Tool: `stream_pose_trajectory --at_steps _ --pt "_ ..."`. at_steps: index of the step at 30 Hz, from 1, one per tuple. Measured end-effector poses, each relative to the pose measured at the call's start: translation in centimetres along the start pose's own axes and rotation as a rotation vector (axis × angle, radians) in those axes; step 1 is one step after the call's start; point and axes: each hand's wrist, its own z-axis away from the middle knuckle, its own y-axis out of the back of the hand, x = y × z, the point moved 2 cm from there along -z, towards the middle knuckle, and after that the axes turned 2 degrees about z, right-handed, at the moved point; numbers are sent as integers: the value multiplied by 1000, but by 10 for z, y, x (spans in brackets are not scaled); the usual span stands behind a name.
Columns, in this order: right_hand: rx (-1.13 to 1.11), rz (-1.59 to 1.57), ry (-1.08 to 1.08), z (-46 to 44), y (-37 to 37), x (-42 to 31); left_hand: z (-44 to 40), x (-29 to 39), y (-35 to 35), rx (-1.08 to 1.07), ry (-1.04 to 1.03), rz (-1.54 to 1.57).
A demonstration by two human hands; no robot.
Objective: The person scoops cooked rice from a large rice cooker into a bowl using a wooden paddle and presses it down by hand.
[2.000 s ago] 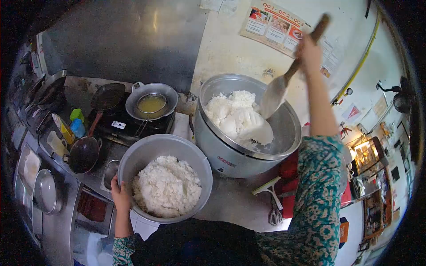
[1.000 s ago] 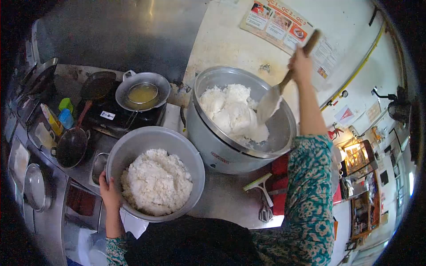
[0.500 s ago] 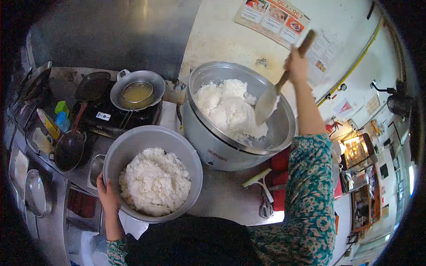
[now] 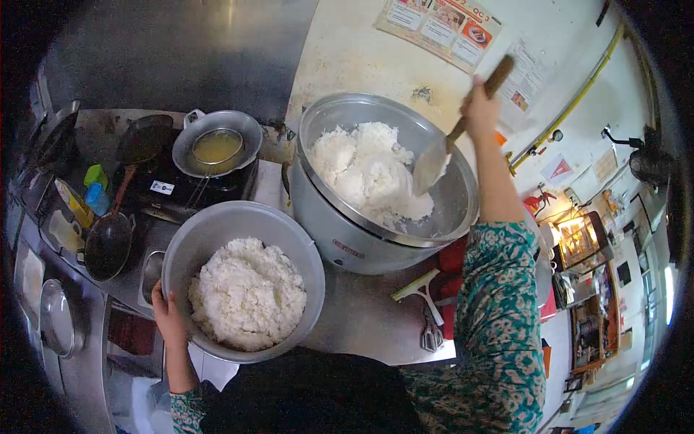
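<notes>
- Over the wide rice cooker (image 4: 336,242), the right hand (image 4: 480,112) is closed round the brown handle of a paddle (image 4: 431,168), whose pale blade slants down inside the rim.
- The blade's lower end meets the right edge of the cooker rice (image 4: 365,170) — a white, lumpy heap lying mostly toward the left of the pot.
- Just beside the cooker, on its left, stands a grey basin (image 4: 217,226) with a rounded mound of basin rice (image 4: 249,296) in it (bare wall shows above the mound).
- The left hand (image 4: 170,318) touches the basin's left side, fingers spread along it — how firmly it grips, I cannot tell.
- Near the cooker's lower right, a squeegee (image 4: 426,289) and a whisk (image 4: 431,336) lie on the metal counter (image 4: 354,325).
- Farther left, a strainer (image 4: 217,147) sits in a wok (image 4: 182,148).
</notes>
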Motion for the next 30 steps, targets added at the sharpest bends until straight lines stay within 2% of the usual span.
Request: stream_pose_trajectory --at_steps 2,3,5,6,8,10,12,15,17,18,19,20,22,24,25,26,27,29,30 --pt "33 -189 95 -42 27 -38 1 9 -1 -25 -12 -66" --pt "72 -257 166 -31 35 -78 1 5 -2 -23 -5 -75" --pt "-104 -433 190 -44 62 -104 0 -8 -3 4 -6 69" --pt "-98 -427 175 -59 69 -76 -1 -9 -1 -8 -2 57" --pt "13 381 370 -61 62 -4 -2 -1 2 -53 -33 -54" --pt "9 -101 -25 10 17 72 -2 3 3 -68 7 -25" --pt "-82 -71 7 16 2 53 -4 -4 -1 -29 31 37" --pt "-13 107 12 -13 8 7 -7 -17 2 20 -13 -35" --pt "-39 -26 118 -43 35 -46 -1 -8 -2 -5 39 35" --pt "-6 -203 180 -38 45 -79 2 -5 0 -6 50 23" --pt "-163 -334 221 -48 62 -92 1 0 1 -13 19 -35" --pt "-117 -382 234 -25 59 -112 0 4 0 -22 -15 -91" --pt "0 -137 180 -41 67 -56 -1 10 0 -27 -14 -102" --pt "-20 313 109 -3 26 83 -2 5 2 -30 -19 -102" --pt "-29 360 -26 4 13 118 -5 -7 5 -46 -10 -45" --pt "-117 365 4 18 -7 104 -7 -14 2 -37 -9 24" --pt "-114 356 9 12 -11 96 -5 -20 4 -30 -17 25" --pt "-132 433 35 -6 -22 79 -7 -24 8 -24 -31 -91" --pt "-95 313 -38 1 -13 24 -9 -19 6 -7 -40 -87"
